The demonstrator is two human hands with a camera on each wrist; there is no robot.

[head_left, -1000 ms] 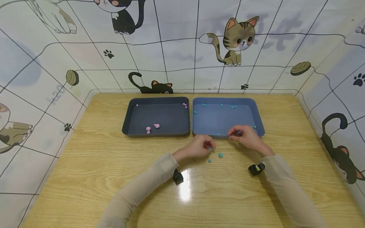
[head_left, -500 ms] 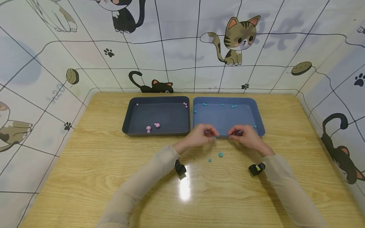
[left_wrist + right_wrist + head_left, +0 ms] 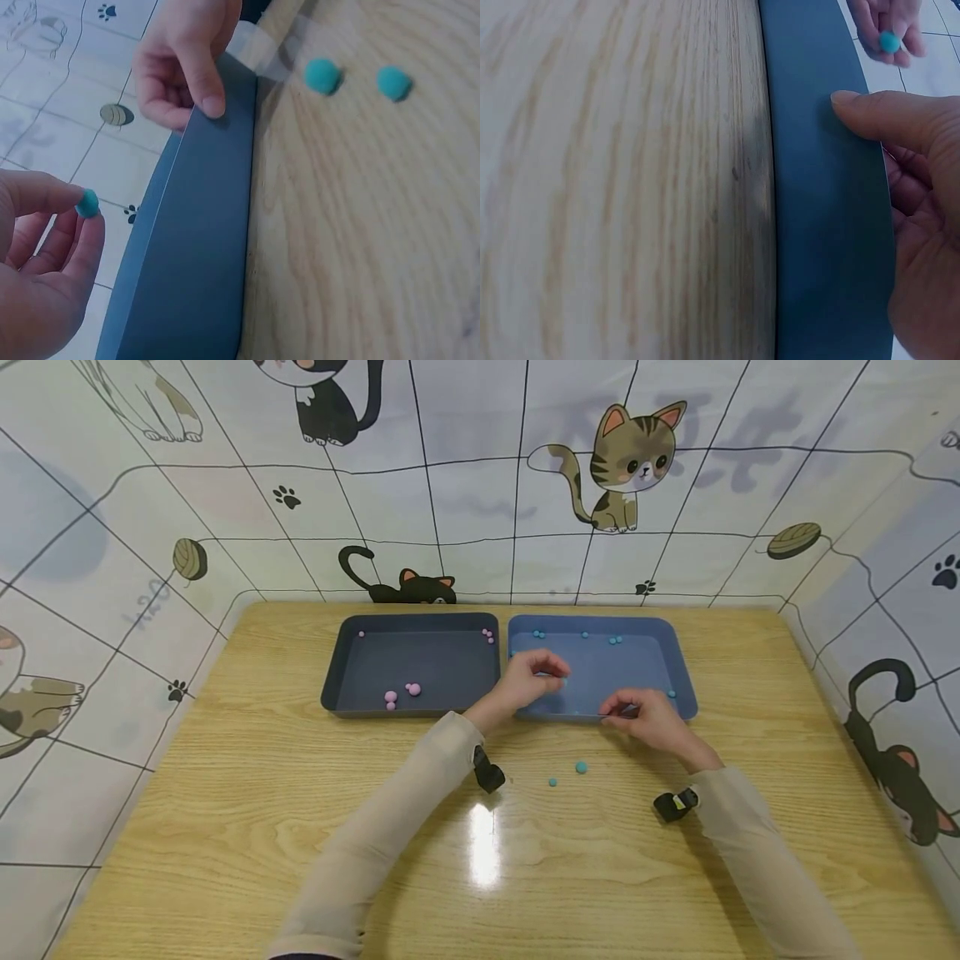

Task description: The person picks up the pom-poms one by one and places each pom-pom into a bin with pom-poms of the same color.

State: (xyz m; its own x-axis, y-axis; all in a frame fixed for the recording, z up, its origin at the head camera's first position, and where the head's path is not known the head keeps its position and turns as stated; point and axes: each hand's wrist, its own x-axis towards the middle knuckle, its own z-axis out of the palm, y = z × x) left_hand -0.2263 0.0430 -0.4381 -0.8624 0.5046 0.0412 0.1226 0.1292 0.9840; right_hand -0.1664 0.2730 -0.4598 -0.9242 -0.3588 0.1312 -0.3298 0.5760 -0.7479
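Note:
Between thumb and fingertips, my left hand (image 3: 528, 678) pinches a small teal ball (image 3: 88, 203) above the blue tray (image 3: 637, 664). My right hand (image 3: 647, 720) grips that tray's front wall; its thumb (image 3: 866, 114) presses the outside and the fingers lie inside. Several small teal balls (image 3: 615, 641) are spread along the tray's back and right side. On the table in front of the tray lie two more, a larger teal ball (image 3: 581, 767) and a smaller teal ball (image 3: 552, 782).
Left of the blue tray, side by side with it, stands a dark grey tray (image 3: 442, 668) holding several pink balls (image 3: 414, 690). Both rest on a wooden table (image 3: 247, 777). A cat-patterned cloth (image 3: 480, 502) rises behind the table and along its sides.
My left hand has carried its teal ball from the table in front, over the front rim, to above the blue tray. The right hand has stayed on the rim.

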